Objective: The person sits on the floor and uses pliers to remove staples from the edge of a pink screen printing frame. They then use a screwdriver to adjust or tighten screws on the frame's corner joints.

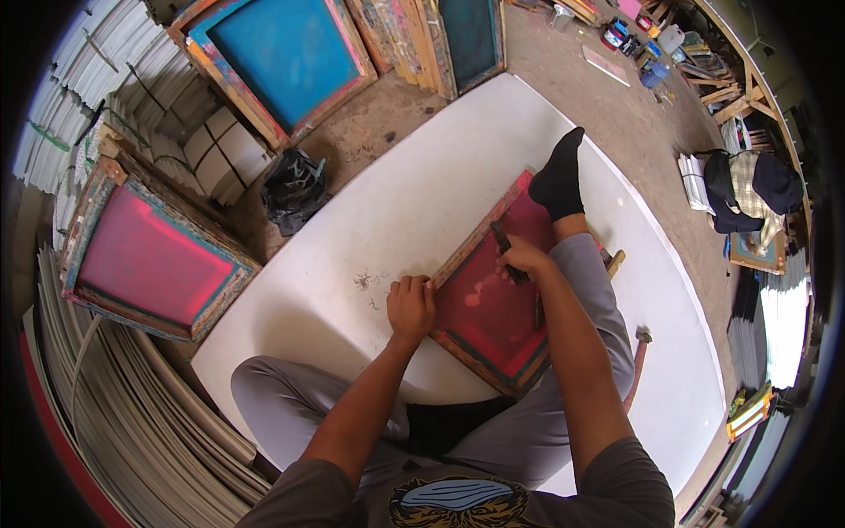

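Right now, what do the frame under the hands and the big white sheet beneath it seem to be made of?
The frame looks like bare wood, worn and stained with paint along its edges, with a taut red mesh or fabric stretched across it. The white sheet looks like a smooth, matte board or plastic panel; which one is hard to tell. The left hand presses the frame's edge.

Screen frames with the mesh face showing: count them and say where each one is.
4: a red frame under both hands, a pink frame at left, a blue frame at top, a teal frame beside it. More in the leaning stack may be hidden.
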Available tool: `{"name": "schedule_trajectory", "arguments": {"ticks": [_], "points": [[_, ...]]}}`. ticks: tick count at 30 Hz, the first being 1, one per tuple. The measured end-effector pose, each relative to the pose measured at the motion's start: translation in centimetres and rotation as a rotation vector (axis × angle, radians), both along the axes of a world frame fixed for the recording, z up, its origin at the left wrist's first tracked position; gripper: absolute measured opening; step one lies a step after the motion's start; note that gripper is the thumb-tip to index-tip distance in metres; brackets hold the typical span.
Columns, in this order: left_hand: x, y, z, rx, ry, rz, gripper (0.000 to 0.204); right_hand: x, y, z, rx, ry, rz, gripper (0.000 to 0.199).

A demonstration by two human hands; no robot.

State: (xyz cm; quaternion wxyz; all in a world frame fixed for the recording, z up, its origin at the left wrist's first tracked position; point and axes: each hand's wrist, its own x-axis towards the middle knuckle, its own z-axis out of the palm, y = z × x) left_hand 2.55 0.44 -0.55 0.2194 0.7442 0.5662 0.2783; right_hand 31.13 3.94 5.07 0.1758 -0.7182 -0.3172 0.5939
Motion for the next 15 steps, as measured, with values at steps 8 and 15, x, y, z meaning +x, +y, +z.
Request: {"name": "schedule_trajectory", "arguments": {"ticks": [8, 15], "points": [[0.3, -0.2, 0.1, -0.001, 0.016, 0.017, 0.016, -1.2, -0.5, -0.3, 0.066, 0.004, -0.092, 0.013], [0.6, -0.2, -0.2, 0.051, 0.06, 0.035, 0.014, -2.9, -1.5, -4.1, 0.442, -0.797, 0.135, 0.023]]}}
